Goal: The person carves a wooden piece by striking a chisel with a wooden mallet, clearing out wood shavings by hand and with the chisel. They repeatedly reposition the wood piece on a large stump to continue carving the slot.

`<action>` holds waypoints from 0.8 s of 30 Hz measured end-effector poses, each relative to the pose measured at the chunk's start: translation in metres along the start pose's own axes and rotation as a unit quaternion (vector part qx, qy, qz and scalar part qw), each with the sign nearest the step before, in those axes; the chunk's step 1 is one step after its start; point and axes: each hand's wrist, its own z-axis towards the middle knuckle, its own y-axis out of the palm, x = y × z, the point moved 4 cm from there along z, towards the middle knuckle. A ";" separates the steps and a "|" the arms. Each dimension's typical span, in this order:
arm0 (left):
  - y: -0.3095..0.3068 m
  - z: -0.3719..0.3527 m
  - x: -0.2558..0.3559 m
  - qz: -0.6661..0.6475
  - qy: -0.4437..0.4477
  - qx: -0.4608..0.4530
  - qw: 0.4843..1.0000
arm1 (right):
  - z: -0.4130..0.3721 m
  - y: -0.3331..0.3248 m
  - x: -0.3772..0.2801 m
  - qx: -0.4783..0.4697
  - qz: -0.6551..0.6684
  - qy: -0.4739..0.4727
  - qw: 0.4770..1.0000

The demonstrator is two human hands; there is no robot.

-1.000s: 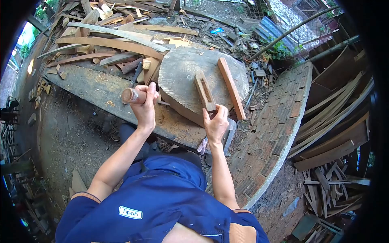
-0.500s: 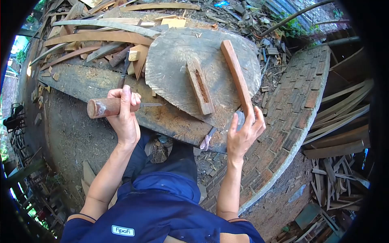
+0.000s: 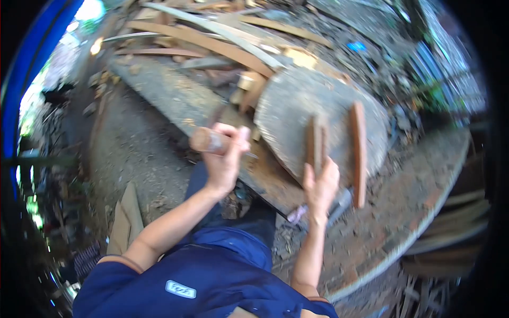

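Note:
My left hand (image 3: 225, 159) is closed round a thick round wooden handle (image 3: 208, 141), with a thin metal tip showing past the fingers. A round wooden slab (image 3: 291, 100) carries a short block (image 3: 317, 139) with a long slot in it. At the near end of this block is my right hand (image 3: 322, 188), its thumb and fingers on either side; blur hides how firmly they touch. A longer reddish wooden bar (image 3: 359, 153) lies to the right of the block, apart from my right hand.
Long curved wood strips (image 3: 212, 40) are heaped behind a dark plank (image 3: 169, 95) at the upper left. A curved brick surface (image 3: 392, 212) stretches along the right. A pinkish-wrapped item (image 3: 297, 214) sits at the plank's near end.
The view has turned and shifted. My right hand has left the reddish bar and moved to the slotted block. My left hand still holds the handle, now nearer the slab.

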 end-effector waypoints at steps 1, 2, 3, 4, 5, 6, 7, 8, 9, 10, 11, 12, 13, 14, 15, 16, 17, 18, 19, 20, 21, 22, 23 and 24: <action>-0.003 -0.001 0.001 0.028 0.003 -0.001 1.000 | 0.000 -0.003 0.004 0.008 0.121 0.039 0.992; -0.004 -0.002 0.003 0.008 0.003 0.000 1.000 | 0.000 -0.007 0.010 -0.047 0.283 0.119 0.951; -0.004 -0.003 0.007 -0.006 -0.001 0.000 1.000 | -0.003 -0.012 0.011 -0.051 0.308 0.126 0.942; -0.006 -0.004 0.009 -0.011 0.008 -0.007 1.000 | -0.005 -0.020 0.006 -0.024 0.343 0.107 0.933; -0.009 -0.005 0.011 -0.001 0.014 -0.007 1.000 | -0.013 -0.012 0.017 -0.031 0.464 0.168 0.869; -0.010 -0.005 0.011 0.007 0.019 -0.008 1.000 | -0.016 -0.007 0.021 -0.036 0.573 0.227 0.787; -0.012 -0.006 0.011 0.003 0.023 -0.003 1.000 | -0.020 -0.004 0.022 -0.085 0.576 0.288 0.760; -0.013 -0.007 0.009 0.005 0.023 0.002 1.000 | -0.016 -0.006 0.028 -0.186 0.403 0.264 0.856; -0.014 -0.008 0.008 0.008 0.022 0.005 1.000 | -0.016 -0.004 0.027 -0.128 0.353 0.212 0.902; -0.013 -0.008 0.008 0.004 0.027 0.006 1.000 | -0.012 -0.003 0.022 -0.067 0.301 0.154 0.939; -0.014 -0.009 0.006 0.003 0.012 0.004 1.000 | -0.013 -0.005 0.027 -0.061 0.382 0.202 0.900; -0.014 -0.014 0.005 0.005 -0.011 -0.002 1.000 | -0.016 -0.021 0.011 -0.055 0.458 0.255 0.850; -0.012 -0.015 0.006 0.001 -0.006 -0.006 1.000 | -0.017 -0.025 0.011 -0.056 0.431 0.236 0.869; -0.010 -0.015 0.007 -0.003 -0.009 -0.011 1.000 | -0.020 -0.023 0.009 -0.051 0.427 0.238 0.871; -0.008 -0.014 0.008 0.001 -0.006 -0.015 1.000 | -0.020 -0.023 0.003 0.005 0.313 0.157 0.937; -0.006 -0.015 0.009 0.005 -0.004 -0.019 1.000 | -0.020 -0.020 -0.002 0.059 0.190 0.071 0.978; -0.004 -0.016 0.010 0.001 -0.005 -0.020 1.000 | -0.018 -0.011 0.002 0.076 0.054 -0.009 0.996; -0.001 -0.017 0.011 0.003 -0.002 -0.024 1.000 | -0.018 -0.012 -0.001 -0.012 -0.011 0.023 1.000; 0.001 -0.017 0.012 0.008 0.003 -0.027 1.000 | -0.018 -0.014 -0.008 -0.023 -0.047 0.006 0.999; 0.001 -0.016 0.012 0.008 0.004 -0.024 1.000 | -0.018 -0.013 -0.013 -0.037 -0.082 -0.011 0.996; 0.002 -0.018 0.011 0.012 0.011 -0.034 0.999 | -0.020 -0.015 -0.014 -0.040 -0.084 -0.010 0.996; 0.004 -0.020 0.010 0.013 0.018 -0.046 0.999 | -0.019 -0.018 -0.015 -0.042 -0.089 -0.028 0.995; 0.006 -0.022 0.012 0.011 0.018 -0.043 0.999 | -0.016 -0.021 -0.013 -0.042 -0.097 -0.047 0.993; 0.007 -0.023 0.013 0.007 0.013 -0.044 0.999 | -0.012 -0.022 0.002 -0.021 -0.108 -0.027 0.994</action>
